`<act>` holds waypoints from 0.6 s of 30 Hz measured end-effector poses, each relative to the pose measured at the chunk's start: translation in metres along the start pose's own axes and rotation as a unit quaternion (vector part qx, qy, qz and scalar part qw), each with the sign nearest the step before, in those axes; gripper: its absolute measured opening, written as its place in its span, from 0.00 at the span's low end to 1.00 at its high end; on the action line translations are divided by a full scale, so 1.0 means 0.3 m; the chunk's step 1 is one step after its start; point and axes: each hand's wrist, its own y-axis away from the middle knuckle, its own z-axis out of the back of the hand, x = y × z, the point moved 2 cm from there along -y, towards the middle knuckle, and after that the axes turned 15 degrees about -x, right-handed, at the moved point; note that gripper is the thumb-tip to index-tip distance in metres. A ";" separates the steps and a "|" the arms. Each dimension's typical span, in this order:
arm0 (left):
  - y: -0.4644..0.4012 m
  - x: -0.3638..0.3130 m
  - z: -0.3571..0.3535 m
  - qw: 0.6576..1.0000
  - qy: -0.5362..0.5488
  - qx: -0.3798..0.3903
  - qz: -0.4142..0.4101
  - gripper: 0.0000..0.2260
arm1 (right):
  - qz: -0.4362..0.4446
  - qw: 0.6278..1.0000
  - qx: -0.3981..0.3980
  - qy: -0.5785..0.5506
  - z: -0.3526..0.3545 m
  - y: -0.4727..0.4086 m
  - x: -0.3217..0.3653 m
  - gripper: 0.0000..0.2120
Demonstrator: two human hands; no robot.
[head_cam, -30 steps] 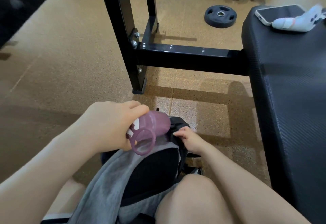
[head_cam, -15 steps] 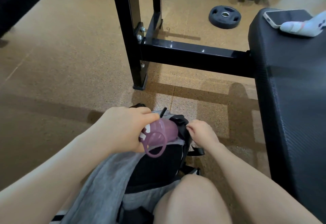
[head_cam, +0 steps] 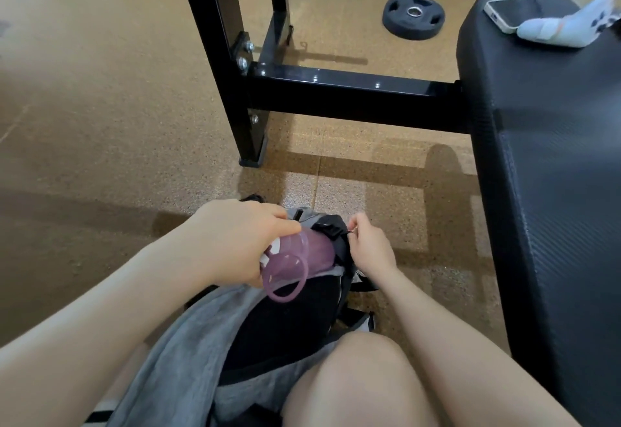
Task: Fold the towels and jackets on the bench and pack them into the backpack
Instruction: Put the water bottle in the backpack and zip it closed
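A grey and black backpack (head_cam: 279, 329) lies on the floor between my knees. My left hand (head_cam: 235, 241) grips a purple bottle (head_cam: 302, 252) with a loop handle, its far end tucked against a black side pocket (head_cam: 331, 230) of the backpack. My right hand (head_cam: 369, 248) pinches the edge of that pocket. The black padded bench (head_cam: 554, 174) runs along the right. No towels or jackets show on it.
A phone (head_cam: 524, 11) and a white sock (head_cam: 568, 28) lie at the bench's far end. A black steel rack frame (head_cam: 336, 94) stands ahead on the brown rubber floor. A weight plate (head_cam: 413, 16) lies beyond it.
My left hand has carried the purple bottle forward and further into the side pocket. My right hand shifted from the backpack's top to the pocket's edge.
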 end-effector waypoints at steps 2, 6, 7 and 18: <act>0.004 0.005 -0.010 1.000 -0.007 -0.016 -0.001 0.32 | 0.074 0.995 0.033 0.049 0.005 0.003 0.000 0.07; 0.019 0.023 -0.040 0.998 0.051 0.024 0.035 0.32 | 0.147 0.982 0.046 0.110 0.012 0.028 0.002 0.09; 0.023 0.027 -0.045 0.997 0.054 0.030 0.038 0.33 | 0.156 0.978 0.047 0.127 0.010 0.035 0.007 0.10; 0.055 -0.006 -0.030 0.993 0.096 0.051 0.053 0.30 | 0.158 0.967 -0.002 0.199 0.015 0.031 0.048 0.12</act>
